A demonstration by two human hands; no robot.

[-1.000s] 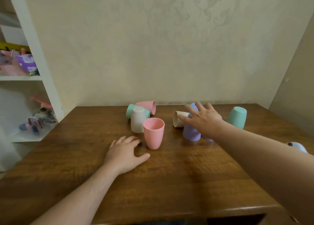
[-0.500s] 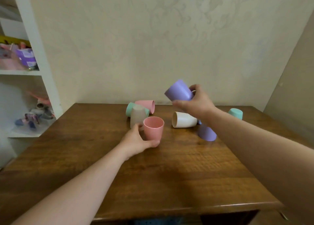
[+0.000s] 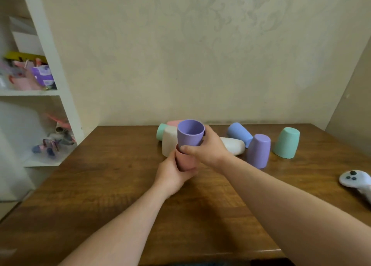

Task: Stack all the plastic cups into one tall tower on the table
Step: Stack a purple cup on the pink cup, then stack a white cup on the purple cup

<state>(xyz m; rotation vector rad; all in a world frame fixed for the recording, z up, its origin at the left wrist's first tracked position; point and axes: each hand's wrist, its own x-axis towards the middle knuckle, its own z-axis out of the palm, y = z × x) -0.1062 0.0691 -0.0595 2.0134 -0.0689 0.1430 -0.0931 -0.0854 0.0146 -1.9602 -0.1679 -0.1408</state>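
Note:
A purple cup stands mouth up, nested in the top of an upright pink cup on the wooden table. My right hand grips the purple cup from the right. My left hand wraps the pink cup's lower part. Behind them stand an upturned white cup, a green cup on its side and a pink cup, mostly hidden. To the right lie a white cup and a blue cup; a purple cup and a green cup stand mouth down.
A white game controller lies near the table's right edge. A white shelf unit with small toys and boxes stands to the left of the table. A pale wall runs directly behind the far edge.
My right hand lifted a purple cup, turned it mouth up and set it into the pink cup. My left hand left the tabletop and closed around the pink cup.

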